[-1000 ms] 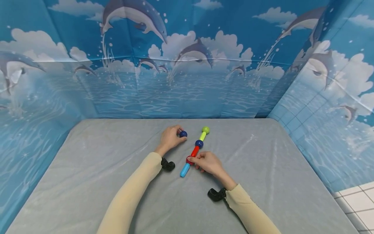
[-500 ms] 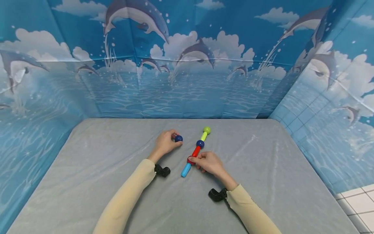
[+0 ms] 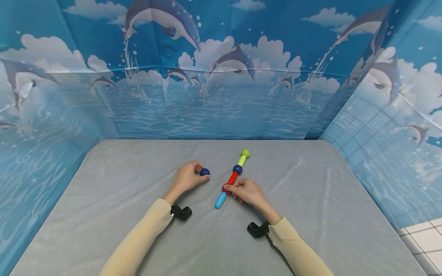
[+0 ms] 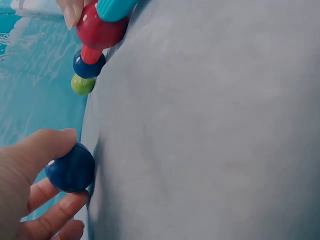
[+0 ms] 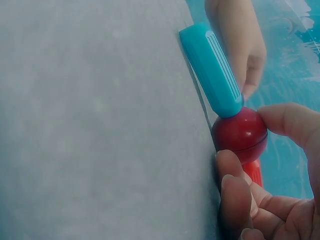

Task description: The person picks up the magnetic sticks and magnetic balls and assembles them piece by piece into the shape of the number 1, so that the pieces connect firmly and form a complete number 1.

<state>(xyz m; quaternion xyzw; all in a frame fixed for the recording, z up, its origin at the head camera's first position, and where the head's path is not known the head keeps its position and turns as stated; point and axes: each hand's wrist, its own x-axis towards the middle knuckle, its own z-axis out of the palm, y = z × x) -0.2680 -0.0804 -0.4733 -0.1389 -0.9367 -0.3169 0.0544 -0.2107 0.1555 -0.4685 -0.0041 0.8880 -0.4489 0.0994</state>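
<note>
My left hand (image 3: 185,178) pinches a loose dark blue ball (image 4: 71,171) between thumb and fingers, low over the table and to the left of a joined chain. In that chain a light blue rod (image 3: 220,200) meets a red ball (image 5: 240,134). Beyond it follow a red rod (image 3: 233,178), another dark blue ball (image 3: 237,170), a yellow-green rod (image 3: 242,160) and a green ball (image 3: 245,153) at the far end. The thumb and fingers of my right hand (image 3: 250,193) grip the red ball, partly covering it in the head view.
A grey cloth covers the table (image 3: 297,230). Behind it and along both sides hangs a blue curtain (image 3: 221,111) printed with dolphins. Each wrist wears a black camera mount, the left one (image 3: 181,212) and the right one (image 3: 258,229). White tiles (image 3: 423,237) show at the right.
My left hand has moved left and nearer to me, carrying the dark blue ball away from the chain. The right hand and the chain have stayed almost in place.
</note>
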